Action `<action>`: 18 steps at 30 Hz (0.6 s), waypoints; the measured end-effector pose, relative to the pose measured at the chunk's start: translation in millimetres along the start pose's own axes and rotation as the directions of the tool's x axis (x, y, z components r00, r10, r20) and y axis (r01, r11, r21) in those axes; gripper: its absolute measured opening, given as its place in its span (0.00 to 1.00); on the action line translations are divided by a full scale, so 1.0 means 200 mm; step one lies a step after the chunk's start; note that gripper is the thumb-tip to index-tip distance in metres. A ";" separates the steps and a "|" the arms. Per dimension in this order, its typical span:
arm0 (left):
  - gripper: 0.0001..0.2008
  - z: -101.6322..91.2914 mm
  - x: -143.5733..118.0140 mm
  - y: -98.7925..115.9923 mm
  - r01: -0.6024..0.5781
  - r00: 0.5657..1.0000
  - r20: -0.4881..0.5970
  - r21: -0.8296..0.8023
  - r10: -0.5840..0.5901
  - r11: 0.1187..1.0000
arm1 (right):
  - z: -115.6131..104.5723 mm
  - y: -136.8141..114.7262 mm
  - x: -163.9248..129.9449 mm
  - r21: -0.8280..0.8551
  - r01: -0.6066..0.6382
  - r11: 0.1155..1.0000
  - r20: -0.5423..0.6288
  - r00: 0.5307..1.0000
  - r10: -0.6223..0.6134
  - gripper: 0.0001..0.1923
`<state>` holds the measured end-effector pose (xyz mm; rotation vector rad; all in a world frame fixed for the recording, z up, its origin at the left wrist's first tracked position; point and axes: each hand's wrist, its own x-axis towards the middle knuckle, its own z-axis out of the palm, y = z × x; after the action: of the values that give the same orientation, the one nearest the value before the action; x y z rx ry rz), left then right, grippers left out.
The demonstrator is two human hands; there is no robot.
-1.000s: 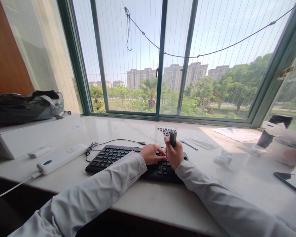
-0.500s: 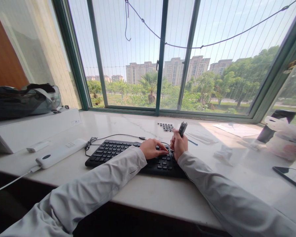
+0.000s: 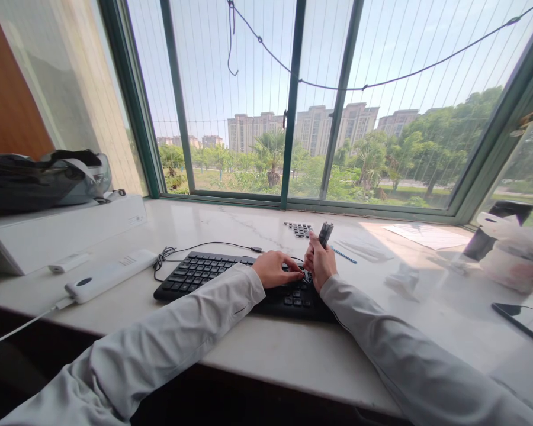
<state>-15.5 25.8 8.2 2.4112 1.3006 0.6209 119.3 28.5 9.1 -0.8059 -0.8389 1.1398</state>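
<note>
Black keyboard point(image 3: 231, 279) at frame centre already lacked keys, loose keycaps point(image 3: 298, 228) behind; right hand point(image 3: 320, 267) gripped the puller point(image 3: 324, 233), left hand point(image 3: 275, 269) pressed flat, holding nothing.

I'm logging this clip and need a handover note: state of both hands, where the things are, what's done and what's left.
Left hand: fingers down on the right end of the keyboard, gripping nothing visible.
Right hand: closed on a small dark tool, held upright above the keys.
Loose keycaps lie in a cluster on the counter behind the keyboard; a blue pen lies to their right.
Done: some keycaps appear to be off already.
Left: most keys are still on the keyboard; which ones are missing is too small to tell.
</note>
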 end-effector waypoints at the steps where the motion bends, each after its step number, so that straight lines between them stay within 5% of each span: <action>1: 0.18 0.00 0.00 0.00 -0.001 1.000 -0.001 0.001 0.001 1.000 | 0.00 0.00 0.00 -0.009 0.003 1.000 -0.004 1.000 -0.003 0.26; 18: 0.18 0.00 0.00 0.00 -0.008 1.000 -0.013 -0.002 0.008 1.000 | -0.01 0.05 0.02 -0.128 0.077 0.989 -0.054 0.995 -0.084 0.19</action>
<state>-15.2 26.0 7.7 2.4156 1.2955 0.6413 116.8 34.2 0.2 -0.8976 -0.8927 0.9950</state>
